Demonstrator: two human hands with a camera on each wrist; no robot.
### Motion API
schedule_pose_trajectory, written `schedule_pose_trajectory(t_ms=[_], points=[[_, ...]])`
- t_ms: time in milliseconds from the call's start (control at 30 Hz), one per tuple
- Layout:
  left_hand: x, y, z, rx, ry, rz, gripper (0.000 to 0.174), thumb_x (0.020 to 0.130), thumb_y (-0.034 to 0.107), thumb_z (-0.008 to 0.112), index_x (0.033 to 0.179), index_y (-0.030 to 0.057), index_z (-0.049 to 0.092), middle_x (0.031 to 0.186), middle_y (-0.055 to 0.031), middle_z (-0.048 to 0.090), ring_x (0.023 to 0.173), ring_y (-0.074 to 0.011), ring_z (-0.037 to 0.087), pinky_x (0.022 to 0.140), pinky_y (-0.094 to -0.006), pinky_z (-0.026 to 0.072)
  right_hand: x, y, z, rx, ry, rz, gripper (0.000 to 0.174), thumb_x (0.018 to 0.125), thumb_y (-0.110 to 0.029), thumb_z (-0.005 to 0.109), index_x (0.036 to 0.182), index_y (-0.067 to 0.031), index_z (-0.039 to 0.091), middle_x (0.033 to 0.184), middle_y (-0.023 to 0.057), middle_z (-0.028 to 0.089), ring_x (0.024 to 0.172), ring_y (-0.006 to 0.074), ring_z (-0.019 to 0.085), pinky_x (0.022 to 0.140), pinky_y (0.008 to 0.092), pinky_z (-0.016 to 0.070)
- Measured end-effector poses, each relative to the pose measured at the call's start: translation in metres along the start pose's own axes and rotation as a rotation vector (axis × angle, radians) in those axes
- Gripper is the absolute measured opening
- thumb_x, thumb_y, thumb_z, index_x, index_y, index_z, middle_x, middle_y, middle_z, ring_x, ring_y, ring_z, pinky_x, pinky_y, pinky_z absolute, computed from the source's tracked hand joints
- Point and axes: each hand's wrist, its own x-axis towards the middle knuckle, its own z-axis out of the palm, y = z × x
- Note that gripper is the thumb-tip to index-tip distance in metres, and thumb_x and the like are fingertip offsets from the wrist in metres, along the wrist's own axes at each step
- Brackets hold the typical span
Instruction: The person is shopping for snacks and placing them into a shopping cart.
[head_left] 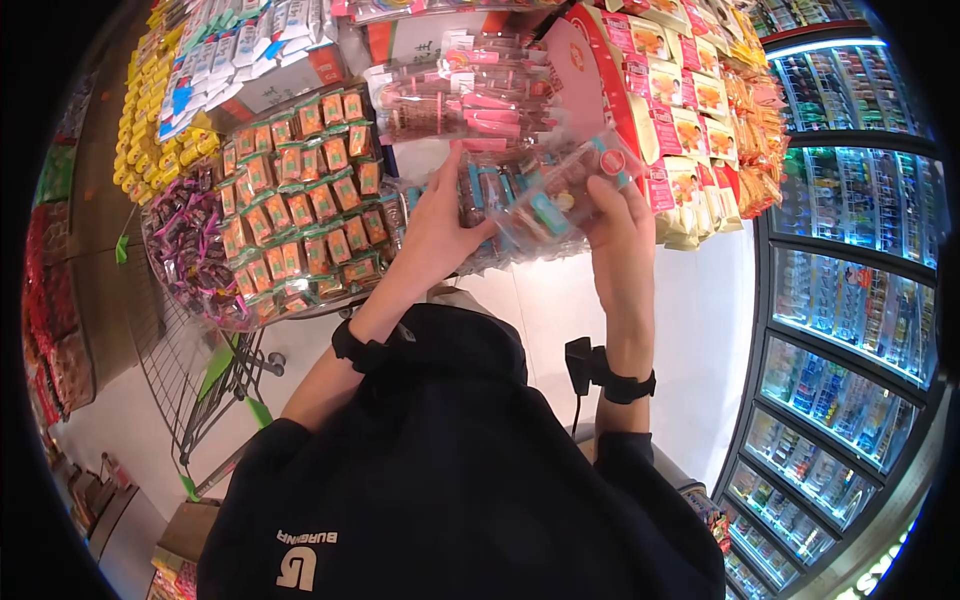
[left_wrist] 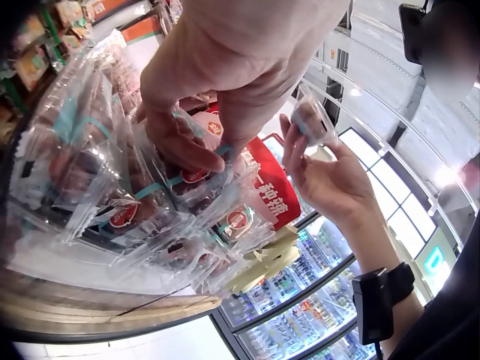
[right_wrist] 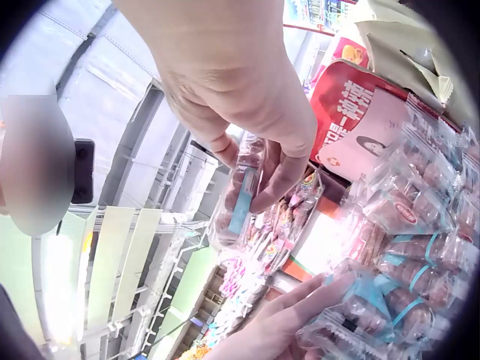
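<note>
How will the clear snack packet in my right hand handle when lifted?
The packet is thin crinkly film, so probably floppy and a bit slippery. The right hand holds it up by fingertips alone, so likely light. The brown pieces inside may crush if squeezed.

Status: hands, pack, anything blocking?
Right hand pinches pack, raised. Left hand on pile, grip unclear. Nothing blocking the pack.

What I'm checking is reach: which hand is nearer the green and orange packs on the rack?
Left. The left hand rests on the clear packets just beside the green and orange packs; the right hand is farther off, holding a clear packet.
</note>
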Motion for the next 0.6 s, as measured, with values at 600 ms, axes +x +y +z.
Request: schedule_pose_trajectory(t_ms=[600], points=[[-0.003,0.029,-0.014,-0.173,-0.174,-0.307,0.097,0.076,0.014,0.085,0.154,0.0022,0.027,0.134,-0.0212,0.055,0.121,-0.0317,0.059,0.1,-0.0402,0.0488,-0.028,-0.024,0.038,0.189,0.019,-0.127,0.039,0.086,0.002,0.07,0.122,-0.0017,0.053,0.108,0.0088,0.066,0.095,0.0164,0.067,0.079,0.032,0.0592]])
